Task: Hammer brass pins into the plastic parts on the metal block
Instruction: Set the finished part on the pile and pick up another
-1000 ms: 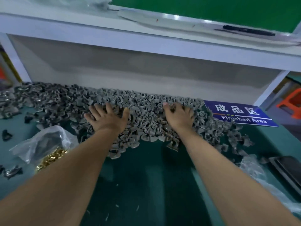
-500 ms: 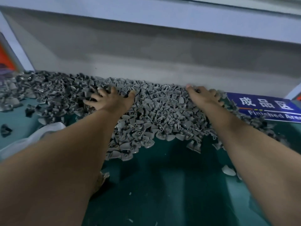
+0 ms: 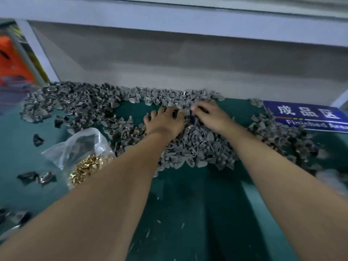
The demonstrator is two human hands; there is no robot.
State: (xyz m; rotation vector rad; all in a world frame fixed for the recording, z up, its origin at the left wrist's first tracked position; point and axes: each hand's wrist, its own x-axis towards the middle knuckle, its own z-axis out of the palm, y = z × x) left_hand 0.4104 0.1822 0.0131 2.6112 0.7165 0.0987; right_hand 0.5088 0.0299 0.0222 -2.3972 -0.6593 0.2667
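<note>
The grey plastic parts (image 3: 195,147) lie heaped at the back of the green bench (image 3: 188,213), my left hand (image 3: 163,122) and right hand (image 3: 211,117) pressed onto them, fingers spread and loosely bent, the bag of brass pins (image 3: 84,164) left of my forearm.

One sign (image 3: 308,117) is showing legible text. It is a blue plate lying flat on the green bench (image 3: 188,204), just to the right of the right grip (image 3: 211,117) and beyond it. White Chinese characters "成品区" are running across its upper part. Below them, white Latin lettering is reading "Finished Area", slightly blurred, with the last letters cut off by the frame edge.
</note>
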